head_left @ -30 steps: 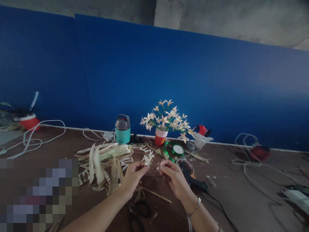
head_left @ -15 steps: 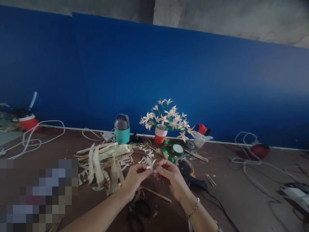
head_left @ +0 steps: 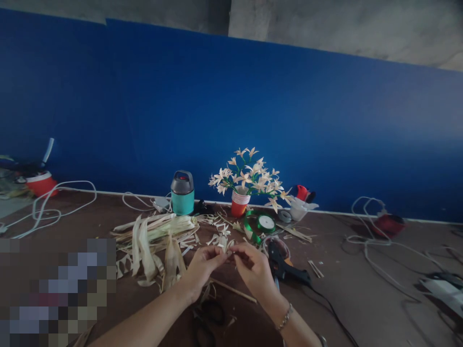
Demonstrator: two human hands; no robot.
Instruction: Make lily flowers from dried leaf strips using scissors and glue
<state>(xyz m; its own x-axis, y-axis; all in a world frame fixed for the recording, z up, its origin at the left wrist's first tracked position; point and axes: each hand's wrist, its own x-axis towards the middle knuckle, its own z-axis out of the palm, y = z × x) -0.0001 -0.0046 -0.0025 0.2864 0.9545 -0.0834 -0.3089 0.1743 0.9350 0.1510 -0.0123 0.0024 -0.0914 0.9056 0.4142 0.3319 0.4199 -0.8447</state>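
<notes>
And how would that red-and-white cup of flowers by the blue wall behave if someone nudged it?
The red-and-white cup would probably tip easily, since the flowers spread well beyond its rim on both sides. Their petals look thin and pointed, so likely fragile.

A small, pale cream petal piece [head_left: 227,246] sits pinched where the fingertips of the left hand [head_left: 200,271] and right hand [head_left: 256,272] meet. Its slim, slightly curved tips point up and away, showing just past the fingers. Its lower part is hidden behind them; whether it is one piece or several cannot be told.
</notes>
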